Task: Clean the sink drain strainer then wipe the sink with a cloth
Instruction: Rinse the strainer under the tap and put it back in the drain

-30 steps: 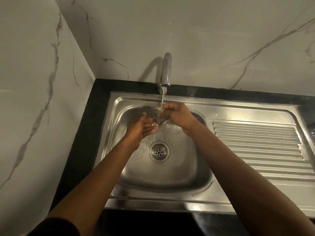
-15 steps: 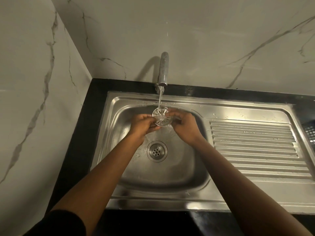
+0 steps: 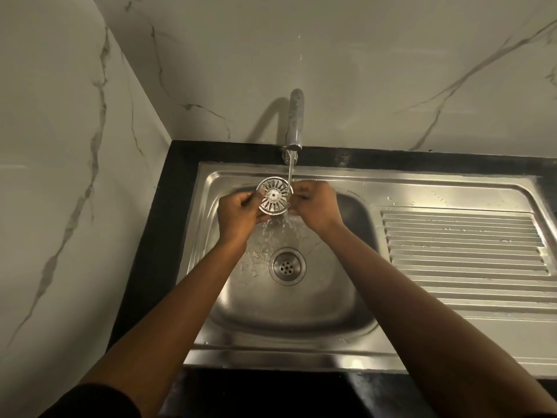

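A round metal drain strainer (image 3: 274,195) with radial slots is held upright, its slotted face toward me, under the running tap (image 3: 294,122). My left hand (image 3: 239,213) grips its left edge and my right hand (image 3: 315,205) grips its right edge. A thin water stream falls past the strainer's right side and splashes into the steel sink (image 3: 301,309). The open drain hole (image 3: 287,266) lies below the hands in the basin floor. No cloth is in view.
A ribbed steel drainboard (image 3: 464,245) extends to the right of the basin. Black countertop (image 3: 156,236) borders the sink on the left and back. Marble walls meet in a corner behind the tap.
The strainer has been lifted and tilted up so its slotted face shows fully. Both hands moved slightly up and left with it, and the water keeps running.
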